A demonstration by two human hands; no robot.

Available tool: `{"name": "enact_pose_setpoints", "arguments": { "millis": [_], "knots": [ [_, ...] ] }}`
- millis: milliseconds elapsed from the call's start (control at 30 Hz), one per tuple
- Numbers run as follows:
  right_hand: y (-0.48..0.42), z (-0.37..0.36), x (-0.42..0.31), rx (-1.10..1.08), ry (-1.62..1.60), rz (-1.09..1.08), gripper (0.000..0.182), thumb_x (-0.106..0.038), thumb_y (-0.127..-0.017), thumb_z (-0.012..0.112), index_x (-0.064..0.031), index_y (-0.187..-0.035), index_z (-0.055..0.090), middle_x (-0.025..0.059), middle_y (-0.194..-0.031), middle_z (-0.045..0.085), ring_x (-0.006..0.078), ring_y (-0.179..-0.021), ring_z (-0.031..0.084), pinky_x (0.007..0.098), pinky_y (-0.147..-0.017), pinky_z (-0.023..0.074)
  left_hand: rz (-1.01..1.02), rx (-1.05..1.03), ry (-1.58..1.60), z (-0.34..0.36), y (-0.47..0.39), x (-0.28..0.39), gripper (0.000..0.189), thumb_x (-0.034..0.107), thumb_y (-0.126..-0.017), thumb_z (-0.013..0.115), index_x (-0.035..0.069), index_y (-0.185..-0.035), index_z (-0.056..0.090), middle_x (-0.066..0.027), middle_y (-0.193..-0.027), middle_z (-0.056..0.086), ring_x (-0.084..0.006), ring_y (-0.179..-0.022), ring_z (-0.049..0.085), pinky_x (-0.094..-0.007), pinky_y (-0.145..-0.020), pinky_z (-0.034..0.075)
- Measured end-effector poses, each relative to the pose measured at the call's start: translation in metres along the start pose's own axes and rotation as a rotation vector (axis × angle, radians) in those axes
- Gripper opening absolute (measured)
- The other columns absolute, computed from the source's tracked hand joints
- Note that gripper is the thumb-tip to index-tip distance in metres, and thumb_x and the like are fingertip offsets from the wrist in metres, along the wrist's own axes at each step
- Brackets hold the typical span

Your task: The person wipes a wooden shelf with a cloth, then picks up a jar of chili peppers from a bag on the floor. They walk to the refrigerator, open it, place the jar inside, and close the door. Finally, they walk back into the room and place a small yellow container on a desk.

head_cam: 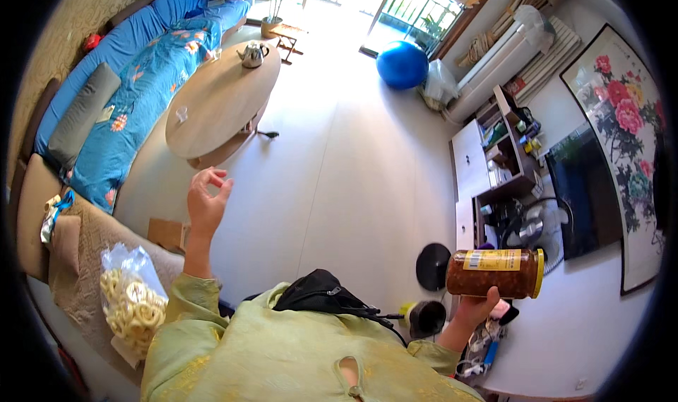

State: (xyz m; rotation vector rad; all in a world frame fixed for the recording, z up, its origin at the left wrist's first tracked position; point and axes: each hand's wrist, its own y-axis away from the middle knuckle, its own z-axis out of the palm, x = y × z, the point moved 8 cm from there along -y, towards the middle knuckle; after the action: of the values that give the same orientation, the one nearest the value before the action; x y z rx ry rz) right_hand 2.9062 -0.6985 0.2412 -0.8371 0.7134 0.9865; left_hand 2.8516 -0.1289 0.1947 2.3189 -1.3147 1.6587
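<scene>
My right hand holds a large glass jar of reddish-brown sauce, lying on its side, its yellow lid towards the right and a yellow label on its upper side. My left hand is raised at the left, empty, its fingers curled and the thumb apart from them. Beyond it stands an oval wooden coffee table with a metal teapot and a small clear cup on top. A clear plastic bag of ring-shaped snacks lies by my left sleeve.
Along the left runs a sofa with blue covers and a grey cushion. A blue exercise ball stands near the balcony door. At the right are a cabinet, an electric fan, a television and a black round base.
</scene>
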Motion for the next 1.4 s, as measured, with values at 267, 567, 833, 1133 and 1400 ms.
{"name": "enact_pose_setpoints", "arguments": {
  "millis": [267,567,833,1133,1400],
  "knots": [
    [-0.246,0.047,0.131,-0.079,0.024,-0.006,0.070,-0.033,-0.072,0.066,-0.0090,-0.131,0.036,0.0064,-0.126,0.046,0.0216,-0.115,0.045,0.0375,-0.100,0.0344,0.043,0.139,-0.087,0.139,-0.153,0.014,0.023,0.008,-0.069,0.071,0.004,-0.064,0.049,-0.0094,-0.085,0.062,-0.0293,-0.092,0.055,-0.0382,-0.083,0.042],
    [-0.491,0.173,0.286,-0.133,-0.145,0.097,0.067,-0.031,-0.073,0.066,-0.0079,-0.129,0.037,0.0076,-0.126,0.047,0.0226,-0.115,0.045,0.0374,-0.101,0.0344,-0.207,0.214,-0.440,0.223,-0.262,-0.067,0.025,0.015,-0.070,0.072,0.005,-0.061,0.050,-0.0094,-0.075,0.061,-0.0308,-0.089,0.055,-0.0404,-0.085,0.042],
    [-0.664,0.283,0.383,-0.054,-0.021,0.047,0.074,-0.037,-0.069,0.068,-0.0096,-0.130,0.036,0.0069,-0.124,0.046,0.0216,-0.116,0.044,0.0366,-0.100,0.0355,-0.062,0.150,-0.236,0.419,-0.517,-0.068,0.028,0.018,-0.072,0.072,0.004,-0.061,0.051,-0.0097,-0.074,0.061,-0.0290,-0.088,0.057,-0.0382,-0.083,0.043],
    [-0.875,0.367,0.501,-0.053,-0.002,0.052,0.075,-0.036,-0.068,0.070,-0.0088,-0.130,0.037,0.0069,-0.123,0.047,0.0219,-0.114,0.046,0.0358,-0.099,0.0364,0.165,0.160,-0.130,0.629,-0.770,-0.025,0.026,0.019,-0.073,0.071,0.004,-0.062,0.053,-0.0088,-0.078,0.061,-0.0292,-0.085,0.057,-0.0376,-0.077,0.044],
    [-1.091,0.491,0.668,-0.237,-0.123,0.173,0.073,-0.030,-0.068,0.070,-0.0103,-0.130,0.037,0.0067,-0.125,0.046,0.0216,-0.116,0.045,0.0351,-0.099,0.0361,-0.180,0.106,-0.419,0.715,-0.866,-0.135,0.035,0.029,-0.084,0.057,0.001,-0.062,0.057,-0.0100,-0.071,0.059,-0.0282,-0.072,0.054,-0.0365,-0.065,0.042]
  ]
}}
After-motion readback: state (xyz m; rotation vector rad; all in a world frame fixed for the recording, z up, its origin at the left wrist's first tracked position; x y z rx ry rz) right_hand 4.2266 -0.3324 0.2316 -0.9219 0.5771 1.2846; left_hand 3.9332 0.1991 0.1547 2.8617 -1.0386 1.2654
